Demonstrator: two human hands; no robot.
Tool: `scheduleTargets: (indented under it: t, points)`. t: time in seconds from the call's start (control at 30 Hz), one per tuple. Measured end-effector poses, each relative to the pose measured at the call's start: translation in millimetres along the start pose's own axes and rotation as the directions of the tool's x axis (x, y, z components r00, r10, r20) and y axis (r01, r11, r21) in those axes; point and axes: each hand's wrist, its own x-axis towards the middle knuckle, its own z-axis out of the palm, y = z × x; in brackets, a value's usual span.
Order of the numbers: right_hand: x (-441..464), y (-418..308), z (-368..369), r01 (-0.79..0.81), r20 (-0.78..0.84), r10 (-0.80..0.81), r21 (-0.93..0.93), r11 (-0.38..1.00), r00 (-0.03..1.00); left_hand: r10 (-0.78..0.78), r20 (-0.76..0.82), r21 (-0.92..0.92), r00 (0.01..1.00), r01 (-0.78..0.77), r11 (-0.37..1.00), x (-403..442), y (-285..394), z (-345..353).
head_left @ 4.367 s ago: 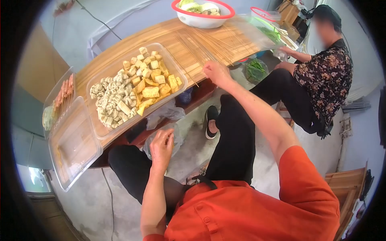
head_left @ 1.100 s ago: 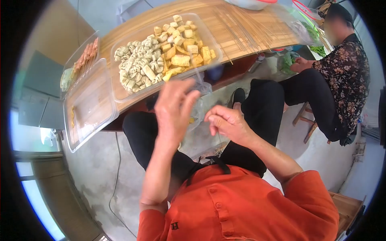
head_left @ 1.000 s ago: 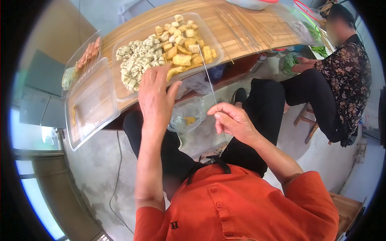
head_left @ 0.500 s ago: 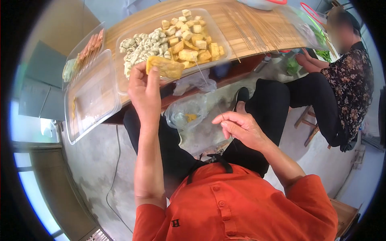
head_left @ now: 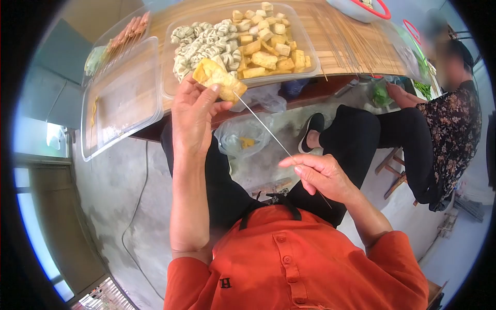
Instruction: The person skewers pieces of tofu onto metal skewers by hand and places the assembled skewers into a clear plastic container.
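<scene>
Between the thumb and fingers of my left hand [head_left: 195, 116] is a flat piece of fried tofu [head_left: 214, 77], yellow and slightly wrinkled. My right hand [head_left: 325, 174] pinches a thin skewer [head_left: 266, 125], which slants up to the left. Its tip meets the lower right edge of the tofu; whether it has gone in, I cannot tell. Just beyond my left hand stands a clear plastic tray [head_left: 314, 51]. Knotted tofu strips [head_left: 206, 44] fill its left side, and fried tofu cubes [head_left: 266, 57] lie on the right.
Left of the tray is a shallow clear tray [head_left: 129, 98] with one loaded skewer; behind it, skewered pink pieces [head_left: 133, 27]. Loose skewers [head_left: 341, 39] lie on the wooden table [head_left: 305, 20]. A plastic bag [head_left: 235, 135] hangs below. Another person [head_left: 447, 121] sits at right, handling greens.
The tofu in my left hand has tilted and turned its end toward the skewer. The skewer has come up against it from the right. My view has shifted slightly.
</scene>
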Motion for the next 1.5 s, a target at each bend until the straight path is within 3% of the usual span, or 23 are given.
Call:
scheduleTargets:
  t: [0.3, 1.07, 1.23, 1.5]
  points:
    - [-0.6, -1.8, 5.7, -0.010, -0.001, 0.010, 0.020, 1.000, 1.000, -0.080, 0.000, 0.022, 0.997, 0.080, 0.997, -3.7, -9.1, -18.1]
    - [0.5, -4.3, 12.7, -0.019, -0.035, 0.023, 0.106, 0.994, 0.999, -0.081, -0.021, -0.020, 0.996, 0.081, 0.997, -11.6, -8.2, -3.3]
    - [6.0, 3.1, 12.2, 0.050, -0.085, -0.056, -0.066, 0.997, 0.995, -0.131, -0.017, -0.056, 0.991, 0.130, 0.990, -12.1, -3.2, -3.5]
    - [10.9, 25.0, 9.3, 0.125, -0.091, -0.137, -0.124, 0.984, 0.986, -0.264, 0.081, -0.058, 0.961, 0.269, 0.961, -5.6, -6.2, -19.3]
